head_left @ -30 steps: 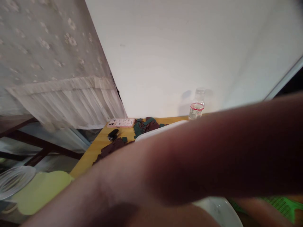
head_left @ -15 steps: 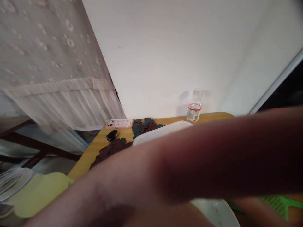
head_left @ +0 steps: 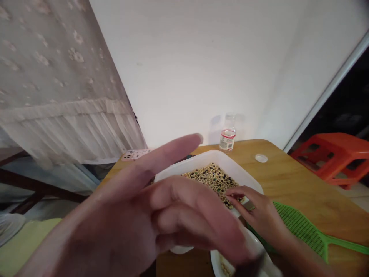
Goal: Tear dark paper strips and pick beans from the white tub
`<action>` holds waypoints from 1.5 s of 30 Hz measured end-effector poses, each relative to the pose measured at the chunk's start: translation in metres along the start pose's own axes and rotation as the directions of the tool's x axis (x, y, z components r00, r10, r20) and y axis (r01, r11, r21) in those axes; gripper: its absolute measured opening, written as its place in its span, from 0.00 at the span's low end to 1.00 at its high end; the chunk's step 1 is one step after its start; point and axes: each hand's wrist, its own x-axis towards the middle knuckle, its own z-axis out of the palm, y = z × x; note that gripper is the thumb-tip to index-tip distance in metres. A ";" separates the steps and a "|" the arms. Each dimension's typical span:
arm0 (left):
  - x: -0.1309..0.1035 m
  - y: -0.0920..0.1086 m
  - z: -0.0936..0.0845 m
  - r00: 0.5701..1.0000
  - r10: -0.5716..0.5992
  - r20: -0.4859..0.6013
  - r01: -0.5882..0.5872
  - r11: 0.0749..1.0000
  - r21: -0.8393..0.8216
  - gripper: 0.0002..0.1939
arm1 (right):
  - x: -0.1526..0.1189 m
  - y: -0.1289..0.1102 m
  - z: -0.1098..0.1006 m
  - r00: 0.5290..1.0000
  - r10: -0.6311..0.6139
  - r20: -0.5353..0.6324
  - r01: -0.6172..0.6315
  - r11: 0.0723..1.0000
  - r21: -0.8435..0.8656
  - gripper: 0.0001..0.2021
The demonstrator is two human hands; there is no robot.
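Near the worktop's (head_left: 291, 169) far edge, one corner of the white tray (head_left: 248, 175) points toward the wall; the left hand (head_left: 138, 215) hides too much to tell its long axis. Its beads (head_left: 211, 177) are yellow, black and green. The right hand (head_left: 261, 213) hovers over them, thumb and forefinger tips close, any grip unclear. The left hand's thumb stands apart from its curled fingers. A green fly swatter (head_left: 301, 227) points its handle rightward.

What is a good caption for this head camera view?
Left hand near the lens, right hand over tan and black bits in a white tray, bottle by the wall.
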 end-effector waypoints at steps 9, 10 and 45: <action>0.074 0.022 0.049 0.998 0.044 0.038 -0.049 0.988 0.148 0.40 | 0.007 -0.002 -0.006 0.981 0.180 -0.078 -0.155 0.954 0.257 0.06; 0.079 0.017 0.058 0.995 0.053 0.090 -0.072 0.971 0.227 0.39 | 0.008 -0.001 -0.006 0.973 0.209 -0.098 -0.170 0.935 0.311 0.07; 0.097 0.002 0.093 0.930 0.098 0.353 -0.190 0.953 0.237 0.43 | 0.012 -0.005 -0.018 0.960 0.221 0.171 -0.274 0.865 0.419 0.10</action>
